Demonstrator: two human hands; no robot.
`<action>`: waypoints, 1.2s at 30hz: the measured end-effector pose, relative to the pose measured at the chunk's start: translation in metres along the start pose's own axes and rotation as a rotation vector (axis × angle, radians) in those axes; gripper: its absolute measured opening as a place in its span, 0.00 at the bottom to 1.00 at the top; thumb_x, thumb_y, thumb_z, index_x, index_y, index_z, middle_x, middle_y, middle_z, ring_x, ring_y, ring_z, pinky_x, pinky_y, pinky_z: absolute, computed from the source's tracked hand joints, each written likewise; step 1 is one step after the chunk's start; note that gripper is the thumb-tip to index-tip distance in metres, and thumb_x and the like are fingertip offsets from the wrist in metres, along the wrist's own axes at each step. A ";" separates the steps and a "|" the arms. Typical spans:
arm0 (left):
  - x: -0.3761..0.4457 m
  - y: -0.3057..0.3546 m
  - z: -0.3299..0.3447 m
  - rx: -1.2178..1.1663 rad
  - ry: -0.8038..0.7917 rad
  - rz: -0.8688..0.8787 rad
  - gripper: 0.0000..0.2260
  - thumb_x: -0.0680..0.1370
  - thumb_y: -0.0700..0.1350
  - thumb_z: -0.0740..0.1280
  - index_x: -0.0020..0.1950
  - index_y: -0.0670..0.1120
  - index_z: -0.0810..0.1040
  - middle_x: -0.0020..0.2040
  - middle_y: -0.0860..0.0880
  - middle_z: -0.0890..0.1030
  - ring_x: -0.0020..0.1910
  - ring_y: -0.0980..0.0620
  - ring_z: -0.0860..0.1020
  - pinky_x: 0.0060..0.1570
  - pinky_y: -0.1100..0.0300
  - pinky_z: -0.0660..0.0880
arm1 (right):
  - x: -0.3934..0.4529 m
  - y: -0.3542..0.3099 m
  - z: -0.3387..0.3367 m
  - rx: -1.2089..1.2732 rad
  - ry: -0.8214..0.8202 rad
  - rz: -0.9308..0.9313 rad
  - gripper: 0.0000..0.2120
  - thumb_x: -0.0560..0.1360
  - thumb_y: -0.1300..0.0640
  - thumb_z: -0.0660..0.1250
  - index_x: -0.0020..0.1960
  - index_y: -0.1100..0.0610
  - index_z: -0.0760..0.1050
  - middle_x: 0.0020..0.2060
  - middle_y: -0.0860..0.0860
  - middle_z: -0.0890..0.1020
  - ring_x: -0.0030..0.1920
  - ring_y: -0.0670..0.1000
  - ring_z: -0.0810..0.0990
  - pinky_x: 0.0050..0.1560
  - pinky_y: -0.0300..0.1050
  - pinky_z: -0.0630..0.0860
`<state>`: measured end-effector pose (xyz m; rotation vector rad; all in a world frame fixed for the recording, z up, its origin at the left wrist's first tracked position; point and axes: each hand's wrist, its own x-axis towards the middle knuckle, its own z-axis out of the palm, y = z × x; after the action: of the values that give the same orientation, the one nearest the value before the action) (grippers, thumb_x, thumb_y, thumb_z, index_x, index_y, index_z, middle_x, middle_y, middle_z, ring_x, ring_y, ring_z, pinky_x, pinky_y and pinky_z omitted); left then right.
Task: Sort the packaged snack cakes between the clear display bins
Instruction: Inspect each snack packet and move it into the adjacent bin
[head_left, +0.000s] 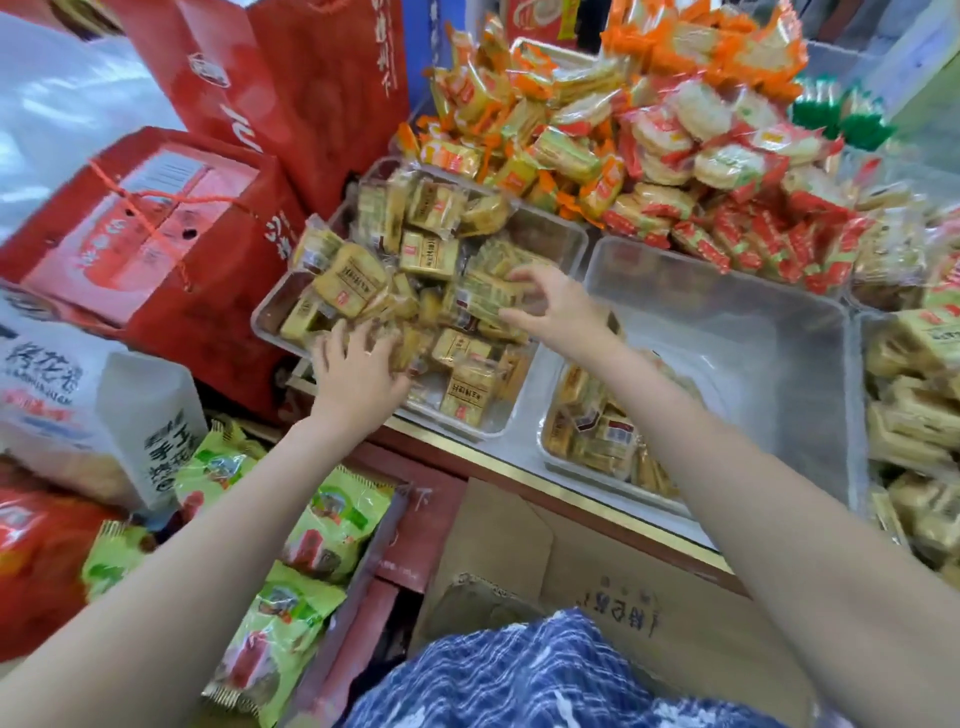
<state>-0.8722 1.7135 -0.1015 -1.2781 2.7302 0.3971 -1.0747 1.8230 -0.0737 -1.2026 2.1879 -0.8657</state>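
Both bare arms reach forward over the bench (524, 470) edge. The left hand (358, 364) curls its fingers around snack cakes (353, 280) heaped in the tilted clear bin (550, 234). The right hand (550, 306) pinches one packet from that heap. Just right of it stands a nearly bare bin (727, 291); red cartons (156, 234) lie left.

Shop counter edged with a gold trim strip (545, 480); red gift boxes (150, 234) and a red paper bag (311, 88) stacked at left; open cardboard carton (597, 571) below; green snack bags (332, 525) on the floor.
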 end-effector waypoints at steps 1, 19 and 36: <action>0.001 -0.003 0.001 0.007 -0.023 0.001 0.22 0.79 0.49 0.60 0.73 0.49 0.65 0.77 0.47 0.58 0.76 0.43 0.47 0.73 0.45 0.42 | 0.011 -0.003 0.006 -0.053 -0.040 0.011 0.25 0.74 0.54 0.70 0.68 0.56 0.68 0.68 0.56 0.68 0.68 0.54 0.68 0.67 0.46 0.66; 0.010 -0.008 0.000 0.035 -0.148 0.100 0.26 0.79 0.56 0.56 0.76 0.51 0.58 0.79 0.49 0.50 0.77 0.43 0.40 0.70 0.40 0.35 | 0.016 -0.015 0.044 -0.108 0.046 0.049 0.19 0.69 0.57 0.76 0.59 0.58 0.80 0.72 0.56 0.63 0.73 0.55 0.60 0.71 0.44 0.58; -0.035 0.085 -0.038 -1.446 -0.438 0.050 0.19 0.77 0.40 0.67 0.66 0.44 0.67 0.57 0.42 0.78 0.51 0.48 0.80 0.51 0.54 0.79 | -0.104 -0.019 -0.011 0.603 0.491 0.103 0.13 0.74 0.56 0.68 0.54 0.41 0.79 0.62 0.49 0.77 0.60 0.50 0.78 0.59 0.53 0.77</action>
<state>-0.9137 1.7809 -0.0415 -0.9571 1.8559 2.5149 -1.0210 1.9086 -0.0403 -0.6175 2.0591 -1.7568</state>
